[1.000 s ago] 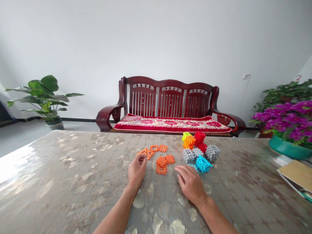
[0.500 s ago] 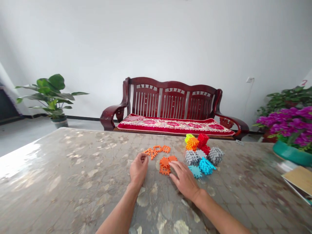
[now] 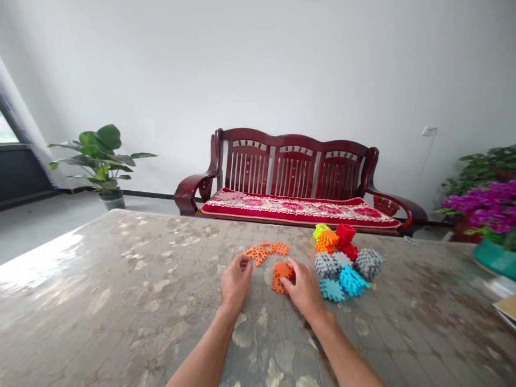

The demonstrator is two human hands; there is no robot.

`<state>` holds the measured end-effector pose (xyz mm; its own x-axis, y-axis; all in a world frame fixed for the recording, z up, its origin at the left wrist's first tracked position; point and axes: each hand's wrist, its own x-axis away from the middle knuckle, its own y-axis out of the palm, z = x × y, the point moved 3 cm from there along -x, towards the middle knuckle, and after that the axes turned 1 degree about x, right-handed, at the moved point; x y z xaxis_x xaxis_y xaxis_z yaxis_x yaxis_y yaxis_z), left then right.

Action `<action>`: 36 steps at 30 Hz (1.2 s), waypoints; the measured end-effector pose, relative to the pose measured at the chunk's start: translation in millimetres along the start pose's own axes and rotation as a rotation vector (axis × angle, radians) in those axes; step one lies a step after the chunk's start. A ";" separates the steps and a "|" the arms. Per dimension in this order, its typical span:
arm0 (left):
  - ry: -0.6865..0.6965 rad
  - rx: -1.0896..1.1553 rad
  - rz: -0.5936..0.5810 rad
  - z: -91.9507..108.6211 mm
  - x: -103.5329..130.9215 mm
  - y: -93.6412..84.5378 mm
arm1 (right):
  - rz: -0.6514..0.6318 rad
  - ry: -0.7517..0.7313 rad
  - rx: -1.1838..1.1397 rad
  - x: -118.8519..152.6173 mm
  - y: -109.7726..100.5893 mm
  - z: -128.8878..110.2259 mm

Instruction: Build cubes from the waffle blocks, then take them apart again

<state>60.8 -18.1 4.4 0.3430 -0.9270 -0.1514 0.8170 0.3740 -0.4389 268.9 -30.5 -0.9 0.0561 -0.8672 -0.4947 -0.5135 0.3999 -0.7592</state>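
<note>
My right hand (image 3: 304, 289) is at a small stack of orange interlocking building tiles (image 3: 283, 269), thumb and fingers closed around the upper notched tile and partly covering it. Beneath it, a square orange tile with a windowed frame (image 3: 277, 285) shows at the left. My left hand (image 3: 236, 284) rests on the table with its fingers curled in; whether anything is inside is hidden. Just beyond the left fingertips lie several flat orange tiles, among them a triangular one (image 3: 260, 257) and an openwork square (image 3: 281, 248).
Right of my hands are clumps of stacked tiles: blue (image 3: 351, 280), teal (image 3: 331, 290), grey (image 3: 370, 262), orange (image 3: 327, 241), red (image 3: 345, 236) and yellow-green (image 3: 321, 230). A teal flower pot (image 3: 494, 258) stands at the table's right. Behind the table (image 3: 141, 301) is a wooden bench (image 3: 292, 172).
My right hand has closed its fingers around the upper orange tile, where before they were spread against its edge. My left hand stays curled beside the tiles. The view has turned slightly left.
</note>
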 end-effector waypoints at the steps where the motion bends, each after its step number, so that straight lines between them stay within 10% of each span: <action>1: 0.002 0.003 -0.002 0.3 0.2 0.0 | 0.032 0.028 -0.046 0.3 -1.8 3.6; 6: 0.015 0.024 0.010 0.3 0.4 0.2 | 0.103 0.067 -0.247 1.7 -14.4 6.1; 17: 0.014 0.032 0.031 -5.2 -2.7 2.6 | -0.244 -0.198 -0.146 12.7 -18.1 -33.8; 36: 0.004 -0.005 0.020 -3.7 -2.4 2.4 | -0.064 -0.186 -0.020 2.6 -10.4 -10.3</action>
<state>60.2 -15.1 0.4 0.3572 -0.9197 -0.1631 0.8076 0.3919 -0.4406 265.6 -40.0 10.1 0.2454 -0.8201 -0.5169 -0.5208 0.3382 -0.7838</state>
